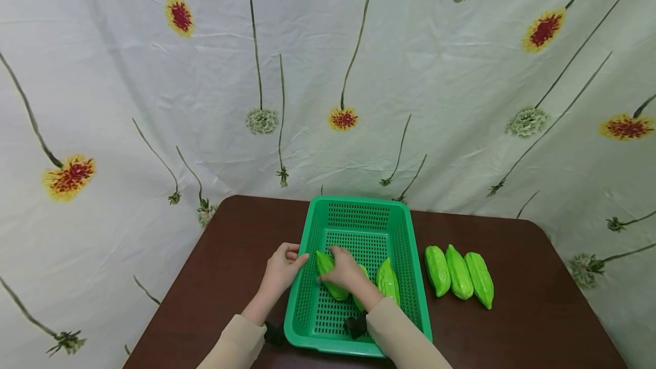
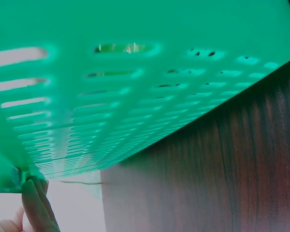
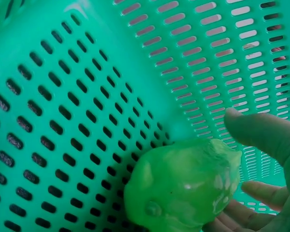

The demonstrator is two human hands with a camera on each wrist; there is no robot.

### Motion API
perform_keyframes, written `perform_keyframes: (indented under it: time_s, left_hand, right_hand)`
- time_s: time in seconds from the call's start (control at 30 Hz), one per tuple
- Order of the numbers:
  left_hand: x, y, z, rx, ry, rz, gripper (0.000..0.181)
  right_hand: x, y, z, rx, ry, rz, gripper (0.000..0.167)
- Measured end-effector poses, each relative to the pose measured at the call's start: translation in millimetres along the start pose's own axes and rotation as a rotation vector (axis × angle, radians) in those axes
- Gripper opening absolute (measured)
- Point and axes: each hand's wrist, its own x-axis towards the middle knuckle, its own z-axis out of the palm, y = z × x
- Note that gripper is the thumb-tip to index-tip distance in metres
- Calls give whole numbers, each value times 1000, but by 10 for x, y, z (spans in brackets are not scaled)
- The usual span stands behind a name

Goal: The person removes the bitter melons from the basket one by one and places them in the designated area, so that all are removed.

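A green perforated basket (image 1: pixel 359 201) (image 2: pixel 135 24) (image 3: pixel 101 26) holds several bright green ridged vegetables. My left hand (image 1: pixel 281 269) (image 2: pixel 36 205) pinches the basket's left rim between thumb and fingers. Inside, my right hand (image 1: pixel 348 272) (image 3: pixel 280 140) is over the leftmost vegetable (image 1: pixel 325 263) (image 3: pixel 183 183). In the right wrist view its fingers lie against the vegetable's side, while the thumb stands apart from it. A second vegetable (image 1: pixel 364 270) is partly hidden under the right hand. Another one (image 1: pixel 388 281) lies along the right side of the basket.
Three more green vegetables (image 1: pixel 459 275) lie side by side on the dark brown table (image 1: pixel 523 266) (image 2: pixel 183 188), right of the basket. Behind the table hangs a pale cloth (image 1: pixel 307 33) with printed flowers. Dark devices (image 1: pixel 356 325) are at both wrists.
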Motion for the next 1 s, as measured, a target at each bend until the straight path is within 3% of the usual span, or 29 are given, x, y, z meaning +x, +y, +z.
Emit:
perform_keyframes:
  time_s: [0.37,0.6,0.77,1.0]
  left_hand:
    - [-16,4,-3,-7,-2,3,34]
    - [-11,3,3,-4,-1,-1,33]
    - [-7,-2,3,-9,-4,-1,34]
    - [-8,-8,-6,-11,-5,0,34]
  right_hand:
    - [30,31,39,-59,-43,4,78]
    - [26,39,28,-62,-10,6,75]
    - [15,9,-20,-22,26,26,75]
    - [-21,-70,-185,46,54,-10,74]
